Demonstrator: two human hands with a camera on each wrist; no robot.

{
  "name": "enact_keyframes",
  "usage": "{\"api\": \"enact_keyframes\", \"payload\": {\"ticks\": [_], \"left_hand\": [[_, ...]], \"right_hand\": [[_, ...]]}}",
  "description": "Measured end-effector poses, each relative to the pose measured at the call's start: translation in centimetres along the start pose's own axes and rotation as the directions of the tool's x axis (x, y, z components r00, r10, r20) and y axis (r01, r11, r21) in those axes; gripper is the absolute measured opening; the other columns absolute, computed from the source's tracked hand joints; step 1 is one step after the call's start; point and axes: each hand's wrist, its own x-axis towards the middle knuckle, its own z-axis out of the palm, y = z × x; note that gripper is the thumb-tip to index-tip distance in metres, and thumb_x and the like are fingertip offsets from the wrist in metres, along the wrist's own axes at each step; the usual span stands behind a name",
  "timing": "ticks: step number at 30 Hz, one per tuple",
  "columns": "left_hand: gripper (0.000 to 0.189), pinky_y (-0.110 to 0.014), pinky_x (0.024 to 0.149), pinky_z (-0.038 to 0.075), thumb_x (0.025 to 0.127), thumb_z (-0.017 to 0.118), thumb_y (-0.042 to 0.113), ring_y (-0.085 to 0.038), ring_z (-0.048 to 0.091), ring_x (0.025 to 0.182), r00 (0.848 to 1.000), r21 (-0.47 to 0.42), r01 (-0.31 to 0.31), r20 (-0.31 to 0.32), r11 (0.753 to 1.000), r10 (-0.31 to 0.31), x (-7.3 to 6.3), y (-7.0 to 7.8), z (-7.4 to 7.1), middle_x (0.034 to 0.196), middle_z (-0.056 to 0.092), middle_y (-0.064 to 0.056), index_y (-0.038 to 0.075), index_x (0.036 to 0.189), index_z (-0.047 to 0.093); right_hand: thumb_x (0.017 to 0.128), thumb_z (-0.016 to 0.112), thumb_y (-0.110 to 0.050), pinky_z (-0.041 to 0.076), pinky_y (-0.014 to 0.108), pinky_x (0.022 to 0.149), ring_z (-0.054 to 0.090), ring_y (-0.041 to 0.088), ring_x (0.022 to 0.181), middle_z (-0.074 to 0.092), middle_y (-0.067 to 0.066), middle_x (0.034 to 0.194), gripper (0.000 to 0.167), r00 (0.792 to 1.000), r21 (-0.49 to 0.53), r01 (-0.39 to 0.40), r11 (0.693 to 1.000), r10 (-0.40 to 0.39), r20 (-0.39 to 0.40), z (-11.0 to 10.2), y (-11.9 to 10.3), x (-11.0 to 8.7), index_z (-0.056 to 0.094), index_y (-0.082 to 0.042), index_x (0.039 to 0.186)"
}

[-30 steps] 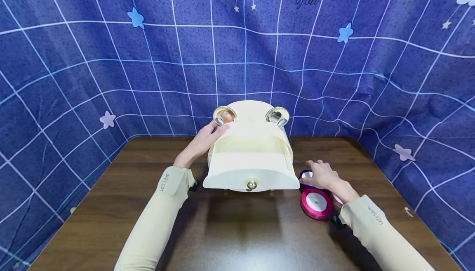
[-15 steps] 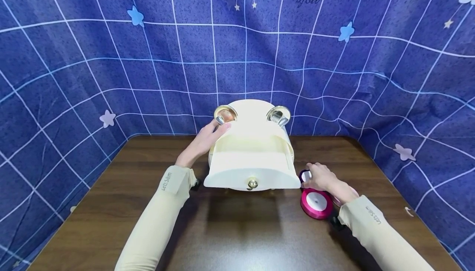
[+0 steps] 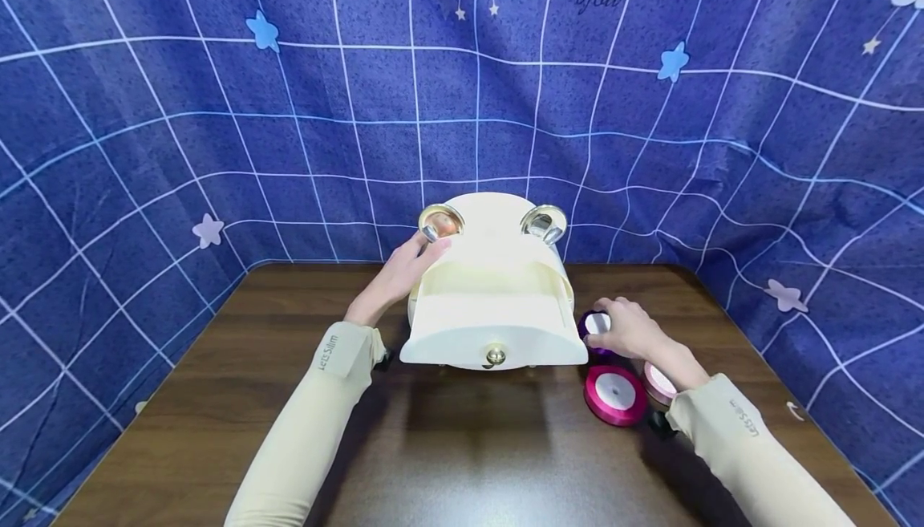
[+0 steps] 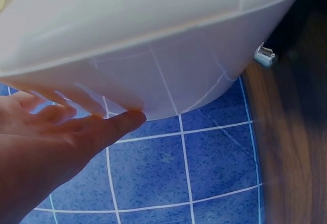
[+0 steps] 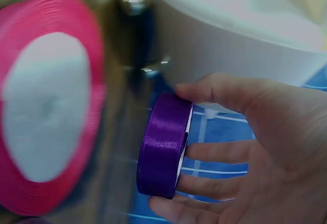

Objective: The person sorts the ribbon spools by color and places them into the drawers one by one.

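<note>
A white drawer box (image 3: 494, 218) with two gold-rimmed, shiny round ear pieces stands mid-table, its drawer (image 3: 462, 347) pulled out. Against its left side rests my left hand (image 3: 395, 274), thumb near the left ear piece (image 3: 442, 223); in the left wrist view the fairly straight fingers touch the glossy wall. To the right of the drawer, my right hand (image 3: 630, 330) grips a roll of purple ribbon (image 5: 162, 147) by its edges, between thumb and fingers. The right wrist view shows the roll on edge, close beside the box's white wall.
A pink ribbon roll (image 3: 616, 395) lies on the wooden table (image 3: 318, 431), just in front of the right hand. A pale pink roll (image 3: 660, 383) is partly under the right wrist. A blue grid-patterned cloth (image 3: 476, 86) hangs behind and at the sides.
My right hand has closed on the purple ribbon roll and lifted slightly, uncovering more of the pale pink roll. The left hand stays at the box.
</note>
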Motion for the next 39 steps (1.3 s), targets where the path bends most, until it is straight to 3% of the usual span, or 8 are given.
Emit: {"api": "enact_keyframes", "payload": {"ticks": [9,15,24,31,39], "left_hand": [[0.057,-0.039,0.091,0.046,0.092,0.04,0.067,-0.023,0.055,0.102,1.0,0.048,0.012,-0.022,0.999,-0.011,0.0,0.2,0.1,0.112,0.058,-0.009,0.018,0.119,0.053],[0.052,-0.038,0.088,0.045,0.095,0.041,0.061,-0.024,0.055,0.099,0.999,0.068,-0.004,-0.039,0.998,0.007,0.0,0.2,0.1,0.108,0.059,-0.01,0.017,0.119,0.052],[0.05,-0.042,0.095,0.046,0.096,0.043,0.058,-0.025,0.056,0.106,0.999,0.068,-0.007,-0.045,0.998,0.01,0.0,0.3,0.2,0.119,0.061,-0.01,0.02,0.126,0.052],[0.05,-0.043,0.095,0.045,0.095,0.042,0.06,-0.025,0.055,0.106,0.999,0.077,-0.018,-0.045,0.997,0.021,0.0,0.4,0.2,0.118,0.06,-0.01,0.019,0.123,0.053],[0.059,-0.044,0.097,0.045,0.094,0.039,0.065,-0.024,0.057,0.106,1.0,0.051,-0.014,-0.023,0.999,0.016,0.0,0.3,0.1,0.117,0.062,-0.01,0.021,0.132,0.05]], "right_hand": [[0.074,0.076,-0.032,0.047,0.045,0.07,0.059,0.035,0.087,0.064,0.023,0.1,0.053,0.986,0.028,0.098,0.995,-0.093,-0.138,-5.3,-2.6,-0.6,0.063,-0.001,0.115],[0.077,0.076,-0.034,0.045,0.043,0.075,0.056,0.034,0.09,0.063,0.022,0.105,0.055,0.975,0.048,0.135,0.99,-0.124,-0.186,-8.1,-4.9,-1.3,0.063,-0.002,0.119],[0.078,0.076,-0.031,0.042,0.049,0.086,0.056,0.035,0.102,0.064,0.021,0.115,0.052,0.956,0.069,0.188,0.98,-0.167,-0.242,-11.3,-7.9,-2.4,0.063,-0.004,0.121],[0.078,0.077,-0.033,0.044,0.041,0.085,0.056,0.025,0.103,0.063,0.013,0.112,0.051,0.936,0.122,0.292,0.948,-0.258,-0.239,-11.9,-10.8,-2.4,0.065,-0.009,0.121],[0.077,0.079,-0.036,0.042,0.035,0.08,0.052,0.022,0.097,0.059,0.008,0.107,0.051,0.929,0.143,0.355,0.924,-0.33,-0.17,-11.4,-14.0,-1.8,0.065,-0.015,0.121]]}}
